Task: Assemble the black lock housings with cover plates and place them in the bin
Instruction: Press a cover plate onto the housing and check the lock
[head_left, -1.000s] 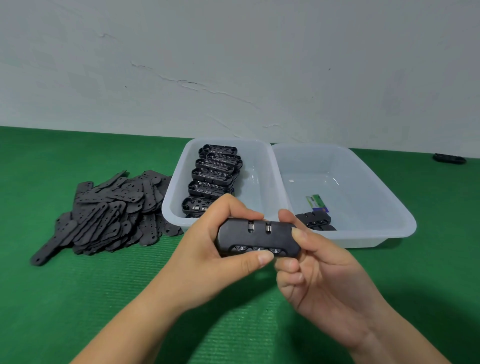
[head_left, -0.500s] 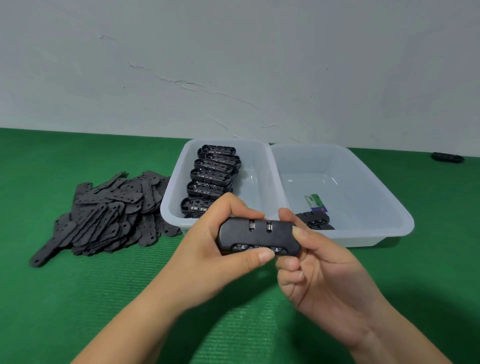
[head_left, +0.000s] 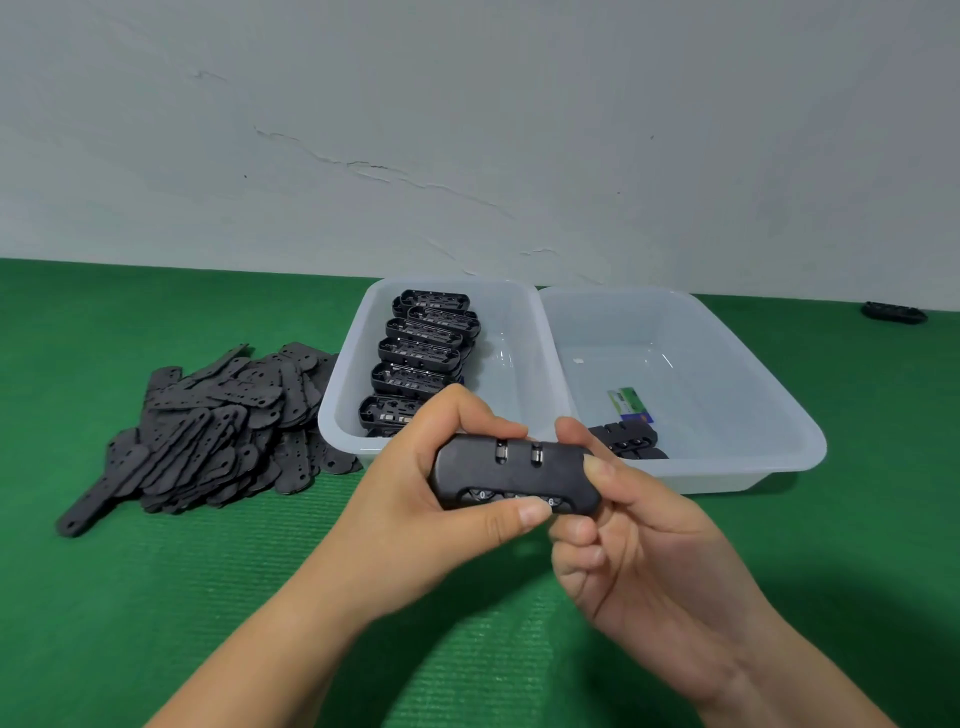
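Observation:
Both hands hold one black lock housing (head_left: 511, 470) level in front of the bins, its number dials facing me. My left hand (head_left: 426, 493) wraps its left end, thumb across the lower front. My right hand (head_left: 618, 525) pinches its right end. A row of open black housings (head_left: 421, 353) lies in the left clear bin (head_left: 343, 410). Two finished locks (head_left: 626, 436) lie at the near edge of the right clear bin (head_left: 769, 395). A heap of flat black cover plates (head_left: 218, 415) lies on the green mat, left of the bins.
The green mat (head_left: 156, 597) covers the table up to a white wall. A small green and blue card (head_left: 628, 402) lies on the right bin's floor. One black part (head_left: 893, 312) lies far right by the wall.
The hands and the housing have hardly moved; the grip is the same.

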